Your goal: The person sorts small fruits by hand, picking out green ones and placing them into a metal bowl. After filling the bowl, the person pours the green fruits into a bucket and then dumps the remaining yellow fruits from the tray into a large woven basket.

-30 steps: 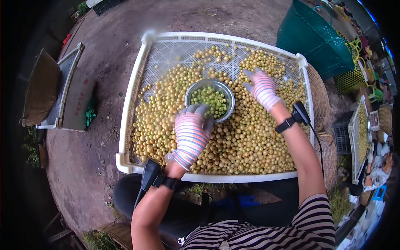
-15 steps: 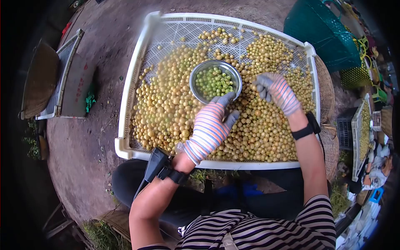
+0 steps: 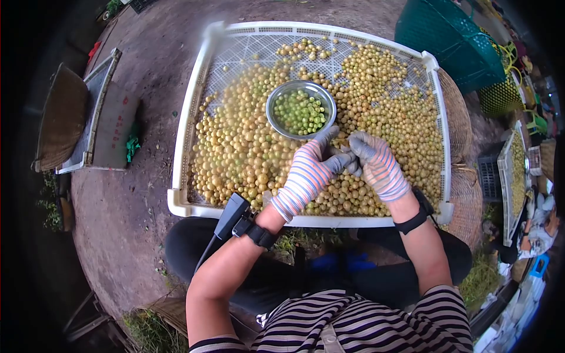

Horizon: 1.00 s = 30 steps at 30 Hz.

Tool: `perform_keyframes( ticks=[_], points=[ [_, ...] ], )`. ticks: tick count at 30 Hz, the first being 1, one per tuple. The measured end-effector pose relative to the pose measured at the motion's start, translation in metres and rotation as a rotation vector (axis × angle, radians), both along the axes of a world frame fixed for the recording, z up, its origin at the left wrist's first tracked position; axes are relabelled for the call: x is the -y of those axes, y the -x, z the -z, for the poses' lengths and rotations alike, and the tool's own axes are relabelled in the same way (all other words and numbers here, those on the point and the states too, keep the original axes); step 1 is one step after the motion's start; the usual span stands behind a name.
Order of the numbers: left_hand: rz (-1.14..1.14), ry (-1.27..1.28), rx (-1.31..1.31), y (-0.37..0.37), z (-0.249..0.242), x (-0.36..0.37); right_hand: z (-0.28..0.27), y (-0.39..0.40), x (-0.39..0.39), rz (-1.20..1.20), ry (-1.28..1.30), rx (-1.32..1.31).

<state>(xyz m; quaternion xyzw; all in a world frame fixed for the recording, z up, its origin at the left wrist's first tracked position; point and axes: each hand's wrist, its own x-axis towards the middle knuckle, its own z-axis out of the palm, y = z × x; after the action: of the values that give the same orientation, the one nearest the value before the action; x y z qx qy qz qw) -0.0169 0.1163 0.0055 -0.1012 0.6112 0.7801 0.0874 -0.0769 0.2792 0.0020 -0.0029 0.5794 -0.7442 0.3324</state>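
A white mesh tray (image 3: 191, 117) holds many small round yellow-green fruits (image 3: 238, 156). On them, near the middle, rests a metal bowl (image 3: 272, 120) with greener pieces (image 3: 300, 112) inside. My left hand (image 3: 312, 170), in a striped glove with grey fingertips, is just below the bowl, its thumb reaching toward my right hand. My right hand (image 3: 376, 165), gloved alike, meets it fingertip to fingertip over the fruits. The fingers of both hands are bent together around something too small and hidden to make out.
Wicker baskets (image 3: 456, 117) lie by the tray's right side. A green basket (image 3: 450, 44) stands at the upper right, and another fruit tray (image 3: 511, 182) at the far right. At the left, a brown basket (image 3: 62, 117) leans by a framed screen (image 3: 97, 109).
My right hand has moved left and down to meet my left hand, which has shifted slightly, its fingers drawing closer together. The view has shifted slightly.
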Motion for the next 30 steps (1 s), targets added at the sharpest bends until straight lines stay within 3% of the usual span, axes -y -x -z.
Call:
perform_keyframes(
  ticks=[1,4,7,8,9,10,11,12,14,16,17,18,20,22,25,27,30],
  points=[
    [0.017,0.083,-0.043,0.001,0.006,0.004,-0.001,-0.003,-0.002,0.065,0.069,0.135],
    [0.049,0.205,-0.044,-0.001,0.012,0.014,-0.008,-0.014,-0.011,0.017,0.248,0.067],
    [0.274,0.661,-0.131,-0.011,0.015,0.024,-0.040,-0.047,-0.015,-0.391,-0.228,-0.031],
    [0.329,0.847,-0.209,-0.013,0.020,0.026,-0.049,-0.061,-0.003,-0.577,-0.438,-0.178],
    [0.386,1.033,-0.289,-0.016,0.023,0.027,-0.020,-0.083,0.000,-0.625,-0.278,-0.581],
    [0.391,1.112,-0.337,-0.020,0.024,0.028,-0.029,-0.100,0.012,-0.866,-0.540,-0.516],
    [0.397,1.191,-0.387,-0.024,0.023,0.029,-0.017,-0.118,0.013,-0.969,-0.637,-0.901],
    [0.401,1.272,-0.440,-0.027,0.021,0.031,-0.015,-0.132,0.015,-1.037,-0.686,-0.978],
    [0.388,1.276,-0.411,-0.029,0.020,0.037,-0.018,-0.142,0.010,-0.946,-0.742,-1.058],
    [0.331,1.255,-0.381,-0.032,0.019,0.045,-0.006,-0.142,-0.003,-0.583,-0.742,-1.216],
    [0.335,1.273,-0.343,-0.032,0.016,0.051,0.004,-0.142,-0.008,-0.510,-0.751,-1.166],
    [0.296,1.239,-0.344,-0.035,0.014,0.055,0.028,-0.145,-0.019,-0.523,-0.805,-1.192],
    [0.324,1.295,-0.276,-0.035,0.013,0.064,0.039,-0.161,-0.036,-0.907,-0.780,-0.866],
    [0.320,1.237,-0.196,-0.037,0.008,0.073,0.032,-0.169,-0.032,-0.984,-0.685,-0.713],
    [0.340,1.322,-0.170,-0.038,0.001,0.083,0.020,-0.150,-0.007,-0.549,-0.712,-0.962],
    [0.392,1.369,-0.099,-0.036,-0.002,0.090,0.017,-0.123,0.016,-0.559,-0.793,-1.207],
    [0.378,1.373,-0.110,-0.036,0.004,0.095,0.014,-0.097,0.060,-0.763,-0.805,-1.550]
  ],
)
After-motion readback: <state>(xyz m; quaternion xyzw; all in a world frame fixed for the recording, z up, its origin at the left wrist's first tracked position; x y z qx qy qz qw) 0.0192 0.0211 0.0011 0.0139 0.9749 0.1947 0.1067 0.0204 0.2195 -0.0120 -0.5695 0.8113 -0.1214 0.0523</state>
